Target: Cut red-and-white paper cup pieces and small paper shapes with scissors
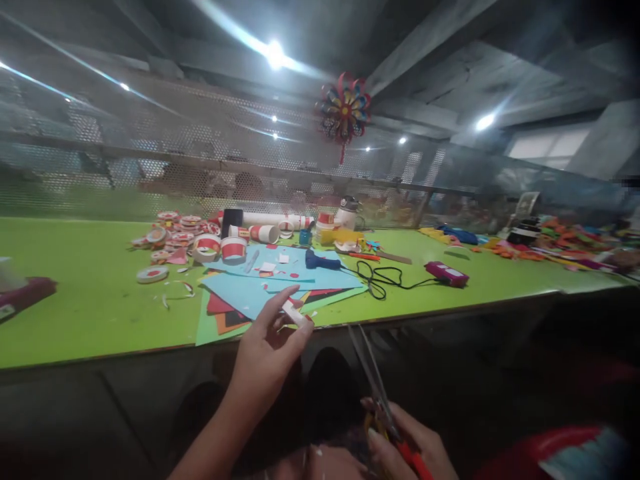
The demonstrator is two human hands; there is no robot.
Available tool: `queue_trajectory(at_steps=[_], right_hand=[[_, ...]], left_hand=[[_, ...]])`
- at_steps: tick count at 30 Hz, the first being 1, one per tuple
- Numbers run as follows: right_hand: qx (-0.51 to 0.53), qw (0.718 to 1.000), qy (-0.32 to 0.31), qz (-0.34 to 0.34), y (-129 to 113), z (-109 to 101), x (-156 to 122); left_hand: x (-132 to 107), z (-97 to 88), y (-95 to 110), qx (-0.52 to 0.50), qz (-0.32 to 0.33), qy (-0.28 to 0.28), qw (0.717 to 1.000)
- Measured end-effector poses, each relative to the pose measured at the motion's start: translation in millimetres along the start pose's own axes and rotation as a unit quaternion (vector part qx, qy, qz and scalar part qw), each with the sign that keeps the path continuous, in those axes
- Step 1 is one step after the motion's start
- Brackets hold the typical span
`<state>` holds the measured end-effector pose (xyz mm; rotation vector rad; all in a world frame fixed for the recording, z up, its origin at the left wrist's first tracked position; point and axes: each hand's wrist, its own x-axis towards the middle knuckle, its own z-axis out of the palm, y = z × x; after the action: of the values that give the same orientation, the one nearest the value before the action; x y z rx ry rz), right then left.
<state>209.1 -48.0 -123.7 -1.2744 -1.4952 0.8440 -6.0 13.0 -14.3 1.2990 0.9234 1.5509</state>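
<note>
Closest is the right hand (423, 437), gripping scissors, before the green table (100, 313); the left hand (273, 343) lightly pinches a small piece between thumb and fingers. The scissors (376, 380) stand a little open, blades pointing up and away, apart from the piece. A clean cut probably wants the piece held by its edge, fingertips clear of the blades, and short, steady snips. The small piece (294, 312) looks white, narrow and straight-edged, with red at its lower end.
</note>
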Motion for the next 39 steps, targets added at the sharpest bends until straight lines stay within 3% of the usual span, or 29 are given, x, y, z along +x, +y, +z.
queue_trajectory(at_steps=[6, 10, 17, 26, 34, 39], right_hand=[[-0.002, 1.000, -0.004, -0.006, -38.2, -1.8, 15.8], [-0.015, 0.999, -0.015, -0.034, -49.3, 6.0, 14.8], [-0.001, 0.999, -0.019, -0.037, -53.8, 4.5, 10.0], [-0.037, 0.998, -0.033, -0.049, -62.7, 7.0, 13.5], [-0.026, 0.998, -0.047, -0.045, -68.4, 6.4, 13.9], [0.003, 0.999, -0.047, -0.008, -60.5, 4.6, 15.4]], left_hand=[[-6.5, 4.5, -7.7, 0.015, 0.003, -0.024, 1.000], [-9.6, 12.8, -7.2, 0.022, 0.003, -0.027, 0.999], [-7.9, 18.1, -10.8, 0.051, -0.001, -0.042, 0.998], [-9.4, 7.5, -20.3, 0.056, 0.024, -0.034, 0.998], [-9.4, 3.1, -17.9, -0.013, 0.006, -0.033, 0.999], [-8.7, 0.9, -9.1, -0.055, -0.021, -0.016, 0.998]])
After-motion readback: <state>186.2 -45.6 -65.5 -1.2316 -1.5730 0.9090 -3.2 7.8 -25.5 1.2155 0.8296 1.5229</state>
